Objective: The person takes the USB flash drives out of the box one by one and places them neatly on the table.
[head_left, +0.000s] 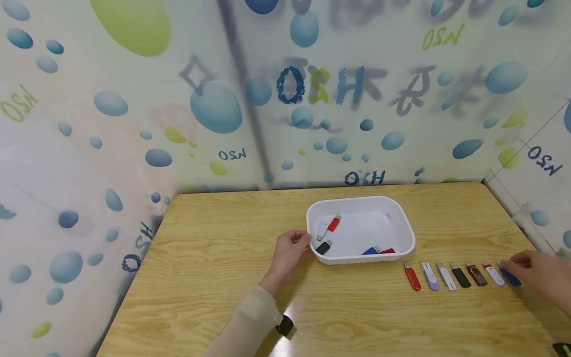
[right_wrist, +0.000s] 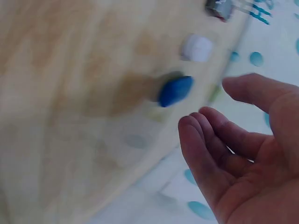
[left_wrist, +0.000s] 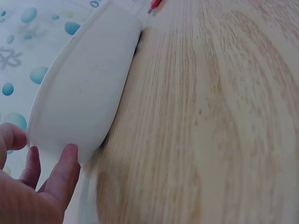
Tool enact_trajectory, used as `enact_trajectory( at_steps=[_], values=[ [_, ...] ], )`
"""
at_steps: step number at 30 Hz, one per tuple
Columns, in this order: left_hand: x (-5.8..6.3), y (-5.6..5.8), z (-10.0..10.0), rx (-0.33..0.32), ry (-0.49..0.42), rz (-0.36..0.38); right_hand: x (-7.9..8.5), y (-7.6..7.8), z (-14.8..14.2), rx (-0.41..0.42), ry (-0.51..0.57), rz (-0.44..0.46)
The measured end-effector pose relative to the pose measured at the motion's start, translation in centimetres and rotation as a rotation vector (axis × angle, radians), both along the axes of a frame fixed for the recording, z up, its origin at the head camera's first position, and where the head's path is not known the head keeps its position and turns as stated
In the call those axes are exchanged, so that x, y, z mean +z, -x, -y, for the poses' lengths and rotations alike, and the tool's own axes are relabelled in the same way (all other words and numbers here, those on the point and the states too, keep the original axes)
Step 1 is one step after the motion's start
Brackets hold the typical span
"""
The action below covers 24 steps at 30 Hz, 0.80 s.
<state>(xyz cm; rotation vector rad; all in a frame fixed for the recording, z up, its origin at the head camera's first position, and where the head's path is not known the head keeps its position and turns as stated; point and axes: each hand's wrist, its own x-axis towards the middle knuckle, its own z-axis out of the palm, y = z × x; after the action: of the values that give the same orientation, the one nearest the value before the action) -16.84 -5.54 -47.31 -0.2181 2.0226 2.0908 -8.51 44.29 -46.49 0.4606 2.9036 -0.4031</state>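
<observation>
Across wood-grain desk (head_left: 209,277), bubble-printed wall (head_left: 312,148) behind: seven USB sticks (head_left: 461,276) in row, five others (head_left: 333,223) inside tray (head_left: 357,230). Tray's left rim in pinch of left hand (head_left: 287,250). Beside blue stick (right_wrist: 175,91), row's rightmost: right hand (head_left: 542,275), fingers slack, thumb apart.

left hand (head_left: 287,252) grips the left end of the white, rounded-rectangular plastic tray (head_left: 359,230), which contains five small usb sticks (head_left: 324,247). right hand (head_left: 542,273) is at the slim blue usb stick (head_left: 512,278), rightmost of seven in a row on the yellow wood-grain table (head_left: 200,272).
</observation>
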Motion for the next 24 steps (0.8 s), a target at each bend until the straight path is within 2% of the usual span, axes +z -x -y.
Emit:
enact_trajectory(
  at_steps=[3,6,11,17,19,20,24],
  values=[
    [0.0,0.0,0.0,-0.002,-0.001,0.006,1.2,-0.1,0.6,0.023,-0.005,-0.107],
    [0.1,0.1,0.0,-0.002,-0.004,0.01,2.4,0.1,1.7,0.055,-0.011,-0.154],
    [0.1,0.1,0.0,-0.004,0.015,0.015,4.8,0.9,4.6,0.167,-0.026,-0.171],
    [0.1,0.1,0.0,-0.002,0.009,0.017,7.4,1.8,8.4,0.311,0.018,-0.185],
    [0.1,0.1,0.1,-0.004,0.002,0.011,7.9,2.1,9.6,0.344,0.029,-0.192],
    [0.6,-0.1,0.0,-0.007,0.001,0.01,8.1,2.3,10.1,0.358,0.034,-0.198],
    [0.5,-0.1,0.1,-0.007,-0.004,0.007,8.3,3.0,11.9,0.41,0.048,-0.218]
  ],
)
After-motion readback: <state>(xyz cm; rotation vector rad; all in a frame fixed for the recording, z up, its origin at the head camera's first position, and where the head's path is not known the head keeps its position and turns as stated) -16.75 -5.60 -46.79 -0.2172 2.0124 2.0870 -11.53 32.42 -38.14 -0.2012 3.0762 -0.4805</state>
